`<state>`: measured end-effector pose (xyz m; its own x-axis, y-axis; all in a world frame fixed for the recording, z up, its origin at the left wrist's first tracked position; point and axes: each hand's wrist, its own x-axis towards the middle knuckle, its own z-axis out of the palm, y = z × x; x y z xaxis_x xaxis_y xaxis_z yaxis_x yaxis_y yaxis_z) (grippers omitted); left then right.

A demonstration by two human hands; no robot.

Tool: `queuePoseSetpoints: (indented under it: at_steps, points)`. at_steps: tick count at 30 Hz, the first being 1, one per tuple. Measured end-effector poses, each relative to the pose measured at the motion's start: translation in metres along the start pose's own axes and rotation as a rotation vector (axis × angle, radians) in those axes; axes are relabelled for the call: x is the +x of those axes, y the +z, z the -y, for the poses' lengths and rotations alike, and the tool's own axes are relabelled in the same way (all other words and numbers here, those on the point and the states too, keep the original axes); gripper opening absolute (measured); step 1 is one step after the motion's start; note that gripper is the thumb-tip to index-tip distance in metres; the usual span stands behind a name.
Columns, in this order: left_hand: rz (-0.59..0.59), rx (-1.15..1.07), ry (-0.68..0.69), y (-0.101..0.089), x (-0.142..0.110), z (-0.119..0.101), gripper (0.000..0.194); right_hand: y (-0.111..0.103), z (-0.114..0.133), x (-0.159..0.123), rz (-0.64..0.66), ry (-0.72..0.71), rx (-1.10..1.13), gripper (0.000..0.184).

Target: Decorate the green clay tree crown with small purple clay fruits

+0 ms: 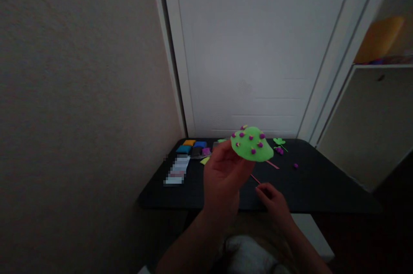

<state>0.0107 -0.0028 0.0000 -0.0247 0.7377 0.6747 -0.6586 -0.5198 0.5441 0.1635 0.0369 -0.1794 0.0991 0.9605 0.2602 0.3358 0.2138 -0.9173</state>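
My left hand (224,175) is raised above the table, its fingers closed under a bright green, dome-shaped piece of modelling clay (248,147). Small purple balls with yellowish bits dot the dome's surface. Lower and to the right, my right hand (272,201) is pinched, with a thin pink stick (254,178) reaching up and left from its fingertips. Another flat pink stick (272,164) lies behind the dome on the table. The undersides of the dome and of my left fingertips are partly hidden.
On the dark table (322,188) lie several coloured clay packs (183,149), a pale printed packet (177,170), a green clover-like shape (279,141), a purple cluster (279,151) and one purple ball (296,165). A white door stands behind; a wall is at left.
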Motion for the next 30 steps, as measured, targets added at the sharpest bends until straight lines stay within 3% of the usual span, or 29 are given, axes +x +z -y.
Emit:
queuePoseSetpoints:
  at_steps: [9, 14, 20, 22, 25, 28, 30]
  points:
    - [-0.055, -0.018, -0.084, 0.001, -0.003, -0.003, 0.021, 0.000, -0.001, 0.001, -0.003, 0.013, 0.005, 0.028]
    - [-0.028, -0.056, -0.103, 0.003, -0.004, -0.004, 0.021, 0.000, 0.002, 0.000, -0.014, 0.018, 0.024, 0.029]
    - [-0.042, 0.050, -0.161, 0.000, -0.009, -0.004, 0.017, -0.002, 0.008, 0.002, -0.034, 0.025, 0.074, 0.031]
    - [-0.020, 0.055, -0.176, -0.002, -0.012, -0.005, 0.017, -0.007, 0.022, -0.001, -0.030, 0.016, 0.098, 0.028]
    - [-0.002, 0.045, -0.166, -0.004, -0.016, -0.009, 0.019, -0.022, 0.064, -0.014, -0.015, -0.050, 0.136, 0.017]
    - [0.006, 0.034, -0.150, -0.002, -0.020, -0.013, 0.020, -0.042, 0.122, -0.033, -0.050, -0.354, 0.124, 0.002]
    - [0.015, 0.034, -0.144, 0.001, -0.022, -0.016, 0.020, -0.052, 0.158, -0.043, -0.115, -0.506, 0.072, 0.011]
